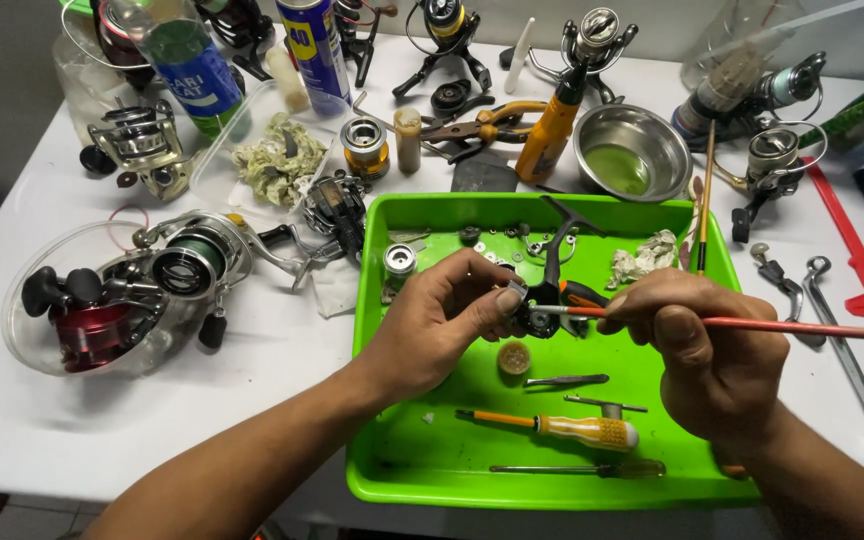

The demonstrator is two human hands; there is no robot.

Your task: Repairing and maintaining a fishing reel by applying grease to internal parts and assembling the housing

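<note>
Head view looks down on the green tray (pixel 392 470), my landmark for everything. Above its middle, my left hand (pixel 437 320) is curled, thumb and fingertips pinching the dark reel body (pixel 542 305), whose black stem rises toward the tray's far rim. My right hand (pixel 707 355), over the tray's right side, is closed around a red-handled brush (pixel 792 326), its tip touching the reel body. On the tray floor near me lie an orange-and-yellow screwdriver (pixel 552 427), tweezers (pixel 564 380) and a small round cap (pixel 514 357). Beyond the tray's far rim stands a steel bowl (pixel 632 150); to its left rests a red reel (pixel 92 320).
</note>
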